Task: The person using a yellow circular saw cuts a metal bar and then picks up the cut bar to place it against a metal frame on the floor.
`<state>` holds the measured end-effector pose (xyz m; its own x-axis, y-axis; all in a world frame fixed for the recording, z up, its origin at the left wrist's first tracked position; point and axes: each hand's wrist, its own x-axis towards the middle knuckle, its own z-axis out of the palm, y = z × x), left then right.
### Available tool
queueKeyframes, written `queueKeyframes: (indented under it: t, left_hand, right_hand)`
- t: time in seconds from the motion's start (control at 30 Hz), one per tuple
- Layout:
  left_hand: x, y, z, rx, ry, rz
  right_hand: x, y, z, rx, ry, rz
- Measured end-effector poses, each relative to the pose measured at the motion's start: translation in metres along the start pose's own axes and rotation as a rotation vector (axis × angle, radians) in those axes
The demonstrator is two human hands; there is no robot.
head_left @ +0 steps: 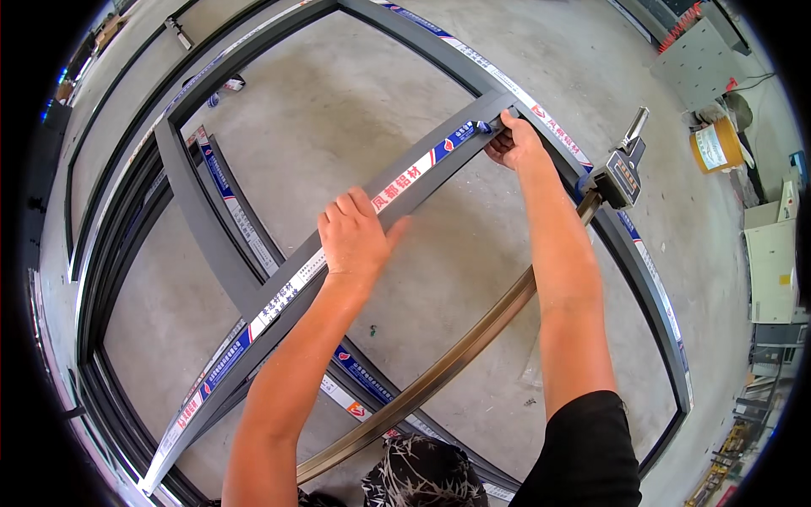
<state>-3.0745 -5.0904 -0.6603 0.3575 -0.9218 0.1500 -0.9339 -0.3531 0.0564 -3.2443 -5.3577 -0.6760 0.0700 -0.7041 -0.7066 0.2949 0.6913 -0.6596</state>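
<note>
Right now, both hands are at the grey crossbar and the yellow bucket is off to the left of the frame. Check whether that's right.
Not quite: the head view shows the yellow bucket off to the right of the frame. The left hand and right hand are at the grey crossbar, as you said.

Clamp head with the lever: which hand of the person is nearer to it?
Right. The right hand is at the far end of the crossbar, left of the clamp head; the left hand rests on the crossbar, farther left.
</note>
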Motion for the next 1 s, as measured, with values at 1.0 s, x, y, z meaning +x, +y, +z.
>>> queueKeyframes:
  t: [1.0]
  left_hand:
    - [0.036, 0.026, 0.018, -0.006, 0.044, 0.045]
  right_hand:
    - [0.011, -0.001, 0.003, -0.303, 0.139, -0.156]
